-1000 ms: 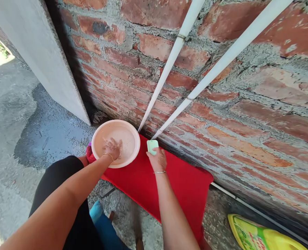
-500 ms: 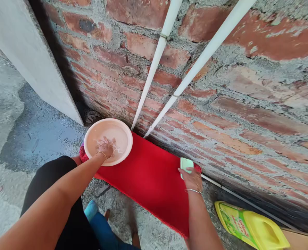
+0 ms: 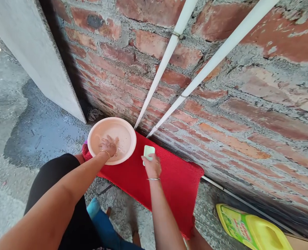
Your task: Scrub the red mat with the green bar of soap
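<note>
A pale pink basin (image 3: 90, 152) of water sits on the left end of a bench covered with red cloth (image 3: 177, 184). In the basin's water lies my left hand (image 3: 109, 145), fingers spread and holding nothing. My right hand (image 3: 154, 167) grips a small pale green rectangular block (image 3: 149, 150) with rounded corners, between thumb and fingers. Whether it is a bar of soap or a case, I cannot tell. That hand is over the red cloth, just right of the basin and apart from it.
Behind the bench rises a brick wall (image 3: 143, 66) with two white pipes (image 3: 165, 57) running down it. A grey slab (image 3: 52, 66) leans at the left, beside wet concrete floor (image 3: 39, 128). On the floor at the right lies a yellow plastic container (image 3: 258, 229).
My right hand has carried the pale green block leftward along the red cloth, from its right end to near the basin. My left hand stays in the water. The view has shifted slightly.
</note>
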`<state>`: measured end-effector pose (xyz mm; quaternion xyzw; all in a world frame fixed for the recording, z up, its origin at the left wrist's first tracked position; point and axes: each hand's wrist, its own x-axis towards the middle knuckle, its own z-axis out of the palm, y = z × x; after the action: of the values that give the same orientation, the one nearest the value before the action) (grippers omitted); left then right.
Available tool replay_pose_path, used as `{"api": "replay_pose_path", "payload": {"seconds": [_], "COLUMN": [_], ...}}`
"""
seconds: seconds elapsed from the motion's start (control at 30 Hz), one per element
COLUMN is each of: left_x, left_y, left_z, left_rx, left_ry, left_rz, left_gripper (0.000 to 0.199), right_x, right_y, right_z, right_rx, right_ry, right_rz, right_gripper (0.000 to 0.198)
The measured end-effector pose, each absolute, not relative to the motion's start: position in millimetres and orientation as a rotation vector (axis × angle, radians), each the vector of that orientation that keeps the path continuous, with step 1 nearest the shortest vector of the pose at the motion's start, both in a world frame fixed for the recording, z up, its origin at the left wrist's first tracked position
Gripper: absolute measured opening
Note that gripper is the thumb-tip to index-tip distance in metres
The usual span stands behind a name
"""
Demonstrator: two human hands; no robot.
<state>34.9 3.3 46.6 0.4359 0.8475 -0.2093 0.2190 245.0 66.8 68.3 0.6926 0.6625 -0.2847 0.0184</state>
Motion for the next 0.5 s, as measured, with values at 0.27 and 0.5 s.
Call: {"api": "replay_pose_path", "payload": {"seconds": [0.27,0.5], "left_x": [34,37], "left_y": [4,3], "left_z": [55,57], "left_rx": [1.191,1.204], "left_ry": [2.326,2.349], "left_rz": [-0.617,-0.566], "left_gripper": [0.099,0.098], "right_x": [218,380], "right_y": [55,82], "right_z": [60,59], "right_rx": [1.892,2.339], "right_ry": [2.275,1.887], "right_rz": [-0.769,-0.633], "right_gripper": [0.037,0.042]}}
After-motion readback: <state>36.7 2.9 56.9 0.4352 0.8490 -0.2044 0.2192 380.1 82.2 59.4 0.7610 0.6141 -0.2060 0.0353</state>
